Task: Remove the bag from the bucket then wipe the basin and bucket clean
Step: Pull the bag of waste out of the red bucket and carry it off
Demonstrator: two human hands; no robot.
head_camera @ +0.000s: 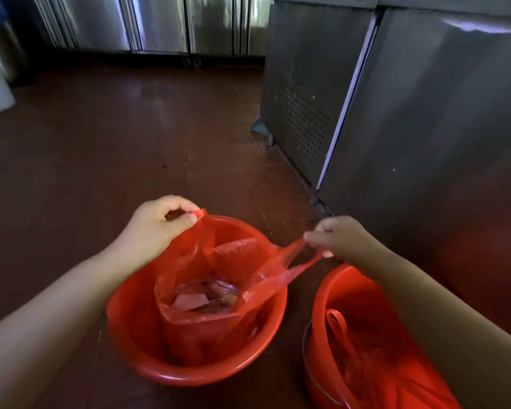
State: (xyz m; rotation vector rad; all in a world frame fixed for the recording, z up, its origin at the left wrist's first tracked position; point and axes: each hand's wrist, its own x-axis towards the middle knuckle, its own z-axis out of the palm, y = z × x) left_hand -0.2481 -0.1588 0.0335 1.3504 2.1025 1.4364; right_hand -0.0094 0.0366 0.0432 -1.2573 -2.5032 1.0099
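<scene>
Below, left hand (157, 222) and right hand (334, 236) pinching bag (207, 293) handles, seemingly over basin (130, 326)

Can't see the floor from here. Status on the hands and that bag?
Left hand and right hand each pinch a handle of the red bag. Bag open, sitting in the red basin. Red bucket beside, second bag inside. Nothing blocking.
</scene>
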